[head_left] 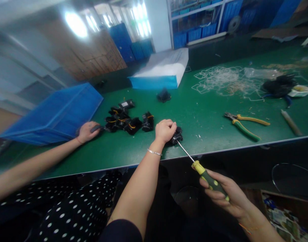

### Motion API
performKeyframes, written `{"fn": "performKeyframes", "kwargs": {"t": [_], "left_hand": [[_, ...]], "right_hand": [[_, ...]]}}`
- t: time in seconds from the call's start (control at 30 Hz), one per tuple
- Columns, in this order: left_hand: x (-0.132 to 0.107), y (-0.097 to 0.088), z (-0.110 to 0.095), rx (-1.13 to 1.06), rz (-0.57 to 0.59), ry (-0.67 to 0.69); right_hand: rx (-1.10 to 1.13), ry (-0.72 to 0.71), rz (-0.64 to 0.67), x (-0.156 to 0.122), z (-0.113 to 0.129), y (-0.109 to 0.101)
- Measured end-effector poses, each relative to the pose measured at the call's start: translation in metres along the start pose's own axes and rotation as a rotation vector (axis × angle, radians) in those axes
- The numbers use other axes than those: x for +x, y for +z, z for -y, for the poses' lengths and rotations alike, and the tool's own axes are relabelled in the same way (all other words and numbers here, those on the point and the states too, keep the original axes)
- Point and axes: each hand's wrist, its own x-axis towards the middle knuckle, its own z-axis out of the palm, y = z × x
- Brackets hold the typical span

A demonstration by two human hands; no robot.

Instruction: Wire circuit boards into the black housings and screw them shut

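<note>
My left hand (165,130) is closed over a small black part (177,135) and presses it on the green tabletop near the front edge. In my right hand (226,191) is a screwdriver (210,181) with a green and yellow handle, gripped from behind. Its metal shaft points up and left, and the tip meets the black part beside my left fingers. The underside of the part is hidden by my left hand. Left of it lie several black parts with yellow wires (131,126) in a loose cluster. Another dark piece (164,95) sits farther back, blurred.
A co-worker's hand (88,131) rests by the cluster, holding a dark tool. Beside it stands a blue crate (55,114). Cutting pliers (241,121) lie at right, near a small tube (291,122). Farther back are tangled clear strips (224,79) and a blue-and-white box (156,81).
</note>
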Motion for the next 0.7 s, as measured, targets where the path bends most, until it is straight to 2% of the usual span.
{"fn": "performKeyframes", "kwargs": {"t": [0.17,0.3,0.43,0.53,0.7], "left_hand": [[-0.001,-0.001,-0.002,0.015,0.009,-0.001],[-0.002,-0.003,-0.004,0.053,0.056,0.013],[-0.001,-0.003,-0.007,0.117,0.051,0.018],[-0.001,-0.003,-0.009,0.159,0.057,0.016],[0.000,-0.003,-0.011,0.180,0.050,0.000]], "right_hand": [[-0.056,-0.048,0.006,-0.001,0.001,0.005],[-0.029,-0.011,0.006,-0.004,0.004,0.009],[-0.056,0.010,0.008,-0.003,0.004,0.012],[-0.169,-0.064,-0.042,-0.001,0.003,0.014],[-0.498,-0.181,-0.168,0.002,0.003,0.013]]}}
